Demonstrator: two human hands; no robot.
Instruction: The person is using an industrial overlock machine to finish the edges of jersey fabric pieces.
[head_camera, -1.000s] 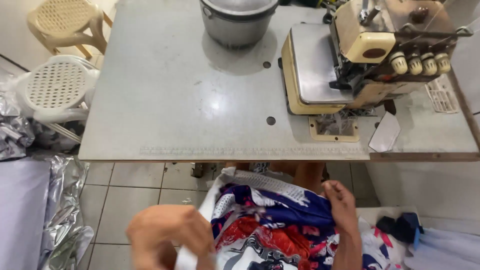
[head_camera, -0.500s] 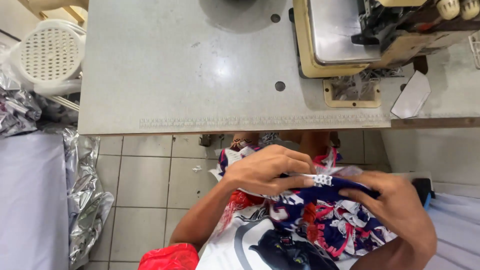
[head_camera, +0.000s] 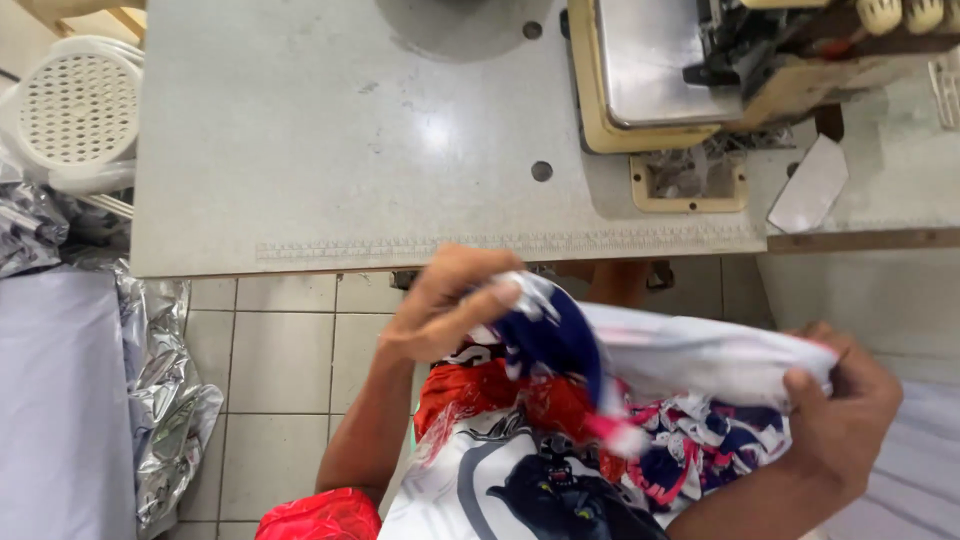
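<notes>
My left hand (head_camera: 455, 305) grips one end of a printed fabric piece (head_camera: 690, 355), white inside with blue, red and pink patterns. My right hand (head_camera: 838, 405) pinches the other end, so the cloth is stretched between them just below the front edge of the grey sewing table (head_camera: 350, 150). More of the same printed cloth, with a dark animal print (head_camera: 555, 485), lies bunched on my lap. A cream overlock sewing machine (head_camera: 720, 70) stands on the table at the upper right, well above both hands.
A white perforated plastic stool (head_camera: 70, 110) stands left of the table. Crinkled silver foil material (head_camera: 165, 400) and pale lilac cloth (head_camera: 50, 400) lie on the tiled floor at left. A white card (head_camera: 810, 185) rests near the machine.
My hands have drawn apart, the left rising toward the table edge and the right going right, stretching the fabric out. The view has shifted slightly closer to the table.
</notes>
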